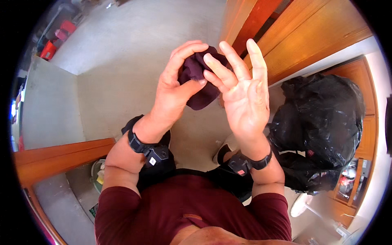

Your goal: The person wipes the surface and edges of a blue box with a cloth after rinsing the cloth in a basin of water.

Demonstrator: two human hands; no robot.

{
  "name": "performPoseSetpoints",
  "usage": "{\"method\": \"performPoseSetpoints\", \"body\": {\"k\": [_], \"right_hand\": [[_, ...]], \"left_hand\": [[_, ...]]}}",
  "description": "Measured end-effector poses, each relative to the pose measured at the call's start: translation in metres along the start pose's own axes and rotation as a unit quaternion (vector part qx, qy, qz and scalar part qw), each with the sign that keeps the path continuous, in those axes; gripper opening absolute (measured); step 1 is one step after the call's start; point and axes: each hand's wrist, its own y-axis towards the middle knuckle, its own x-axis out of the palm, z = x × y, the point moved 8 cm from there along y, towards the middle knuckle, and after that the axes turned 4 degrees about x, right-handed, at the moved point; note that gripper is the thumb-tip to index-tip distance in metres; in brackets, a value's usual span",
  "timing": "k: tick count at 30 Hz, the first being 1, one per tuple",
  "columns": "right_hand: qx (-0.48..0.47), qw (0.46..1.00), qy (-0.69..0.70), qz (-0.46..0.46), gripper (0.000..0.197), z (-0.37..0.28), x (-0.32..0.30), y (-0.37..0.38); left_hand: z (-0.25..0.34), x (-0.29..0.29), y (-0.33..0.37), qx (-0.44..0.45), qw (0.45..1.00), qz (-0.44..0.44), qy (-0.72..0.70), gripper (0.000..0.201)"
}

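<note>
A dark maroon piece of cloth (200, 94), bunched and folded, is held up in front of my chest. My left hand (173, 73) grips it from the left, with the thumb across the near side and the fingers curled over the top. Beside it on the right, my right hand (245, 94) has its palm turned up and its fingers spread apart. Two of those fingers overlap the cloth's right edge in this view; whether they touch it I cannot tell. Each wrist wears a black strap with a small box-shaped device.
Wooden doors (310, 32) stand at the upper right. A large black plastic bag (318, 126) bulges close to my right elbow, before a wooden cabinet (369, 134). At the left is a wooden ledge (65, 159). Red items (48, 51) lie far left on the grey floor (122, 36).
</note>
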Motion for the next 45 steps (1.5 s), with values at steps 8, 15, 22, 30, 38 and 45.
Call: {"method": "performPoseSetpoints", "body": {"k": [8,15,22,30,38,45], "right_hand": [[-0.013,1.000,-0.017,-0.012,0.089,0.015,0.011,-0.003],[0.001,1.000,-0.030,-0.007,0.099,0.023,0.000,-0.002],[-0.022,0.989,-0.146,0.011,0.110,0.030,0.001,-0.008],[-0.023,1.000,-0.018,-0.007,0.100,0.027,-0.005,-0.005],[-0.017,0.999,-0.047,0.000,0.096,0.026,-0.004,-0.005],[-0.047,0.995,-0.085,-0.021,0.096,0.031,-0.009,-0.010]], "left_hand": [[-0.010,-0.002,-0.002,-0.074,0.986,0.042,-0.142,0.016],[-0.014,-0.003,-0.001,-0.050,0.998,0.041,-0.021,0.022],[-0.008,0.002,0.004,-0.029,0.997,0.014,0.074,0.026],[-0.007,0.002,0.007,0.051,0.993,0.008,0.108,0.026],[-0.012,0.004,0.005,0.023,0.996,-0.004,0.087,0.028],[-0.016,0.008,0.002,-0.049,0.998,-0.002,0.041,0.031]]}}
